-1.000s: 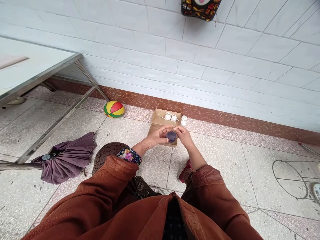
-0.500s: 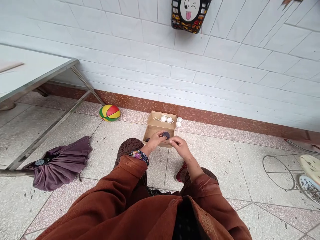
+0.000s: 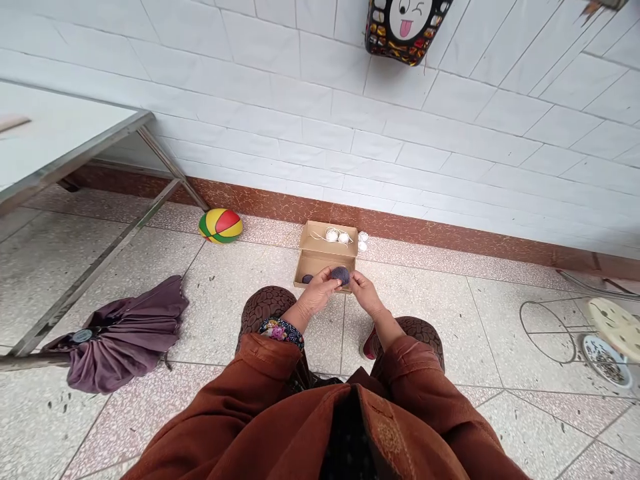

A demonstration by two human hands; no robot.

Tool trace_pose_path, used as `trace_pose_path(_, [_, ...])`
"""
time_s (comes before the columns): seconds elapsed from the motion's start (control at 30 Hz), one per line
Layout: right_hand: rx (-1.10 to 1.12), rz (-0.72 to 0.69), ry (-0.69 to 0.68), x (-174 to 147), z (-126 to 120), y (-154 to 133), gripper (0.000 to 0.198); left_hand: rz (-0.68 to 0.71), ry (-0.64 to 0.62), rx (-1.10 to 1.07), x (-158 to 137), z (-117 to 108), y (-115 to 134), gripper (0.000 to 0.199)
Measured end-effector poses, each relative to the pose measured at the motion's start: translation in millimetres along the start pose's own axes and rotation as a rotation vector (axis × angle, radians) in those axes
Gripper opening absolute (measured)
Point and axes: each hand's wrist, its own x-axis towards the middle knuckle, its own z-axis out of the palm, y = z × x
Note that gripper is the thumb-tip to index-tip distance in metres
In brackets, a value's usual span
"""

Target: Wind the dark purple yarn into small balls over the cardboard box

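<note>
Mostly wound, we judge: our left hand point(image 3: 320, 291) grips the round dark yarn ball point(image 3: 341, 275) at five o'clock of the open cardboard box point(image 3: 327, 263); our right hand point(image 3: 364, 292) is narrow at three, strand pinched or not we can't tell. Second dark ball point(image 3: 307, 279) boxed, nine o'clock.

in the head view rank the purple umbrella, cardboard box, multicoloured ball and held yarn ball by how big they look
Largest to smallest:
purple umbrella
cardboard box
multicoloured ball
held yarn ball
</note>
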Motion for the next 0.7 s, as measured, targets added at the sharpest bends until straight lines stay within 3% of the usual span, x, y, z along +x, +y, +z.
trace_pose_path(0.07, [-0.031,0.022,-0.020,-13,15,5,0.037,0.004,0.126,0.068,1,-6,-3,0.056])
trace_pose_path(0.2, [-0.112,0.036,-0.095,-46,34,11,0.035,-0.019,0.175,0.169,-1,-21,-3,0.051])
trace_pose_path(0.33, [-0.192,-0.175,-0.211,-67,30,-2,0.029,-0.026,0.157,0.238,-9,-27,6,0.051])
trace_pose_path(0.43, [-0.216,-0.332,-0.162,-68,17,-26,0.028,-0.006,0.135,0.263,-18,-26,14,0.055])
trace_pose_path(0.57, [-0.262,-0.434,-0.130,-61,2,-63,0.022,0.093,-0.019,0.310,-43,-26,27,0.072])
trace_pose_path(0.7, [-0.168,-0.463,-0.052,-47,-11,-91,0.022,0.164,-0.211,0.268,-72,-19,52,0.066])
